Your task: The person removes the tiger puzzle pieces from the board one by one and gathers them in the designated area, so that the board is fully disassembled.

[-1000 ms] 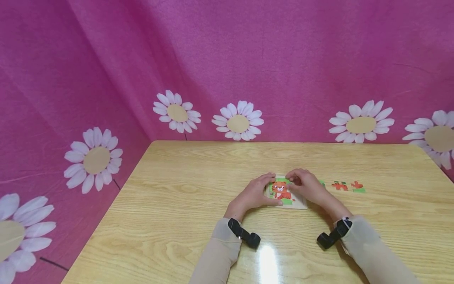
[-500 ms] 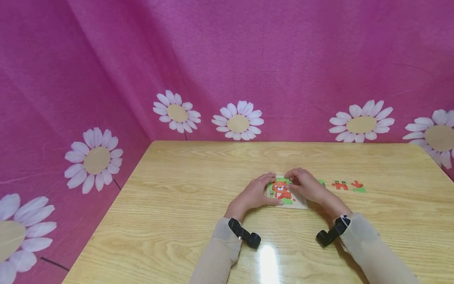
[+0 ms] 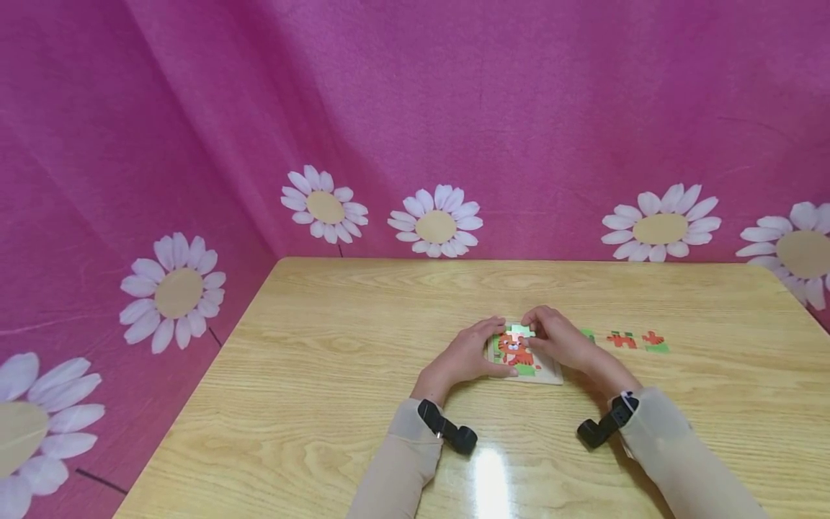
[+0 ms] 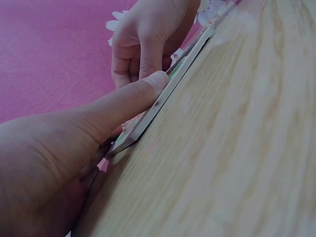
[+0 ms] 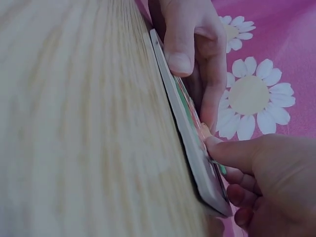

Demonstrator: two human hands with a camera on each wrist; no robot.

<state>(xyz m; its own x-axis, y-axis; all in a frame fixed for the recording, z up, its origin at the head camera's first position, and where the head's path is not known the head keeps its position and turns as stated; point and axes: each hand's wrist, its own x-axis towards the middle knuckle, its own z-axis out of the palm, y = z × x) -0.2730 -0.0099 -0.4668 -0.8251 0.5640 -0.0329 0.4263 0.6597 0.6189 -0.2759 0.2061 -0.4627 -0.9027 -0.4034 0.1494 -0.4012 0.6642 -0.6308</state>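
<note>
A small wooden jigsaw puzzle board (image 3: 550, 375) lies on the table, with an orange tiger picture on green partly assembled in its left part. My left hand (image 3: 462, 355) holds the board at its left side, thumb along the near edge and fingers at the far edge. Over the board's right part, my right hand (image 3: 563, 340) pinches a puzzle piece (image 5: 222, 169) by the tiger's head. In the right wrist view a bit of green and orange shows at those fingertips; the fingers hide most of the piece.
To the right of the board lie loose puzzle pieces: an orange and green one (image 3: 622, 339), another (image 3: 655, 341) farther right, and a green one (image 3: 588, 334) partly behind the right hand. The wooden table (image 3: 324, 346) meets a pink flowered curtain (image 3: 519, 130) at the back.
The green top of the picture by the right fingertips now catches the light and shows a piece outline. My right hand has shifted very slightly; the left hand stays in place.
</note>
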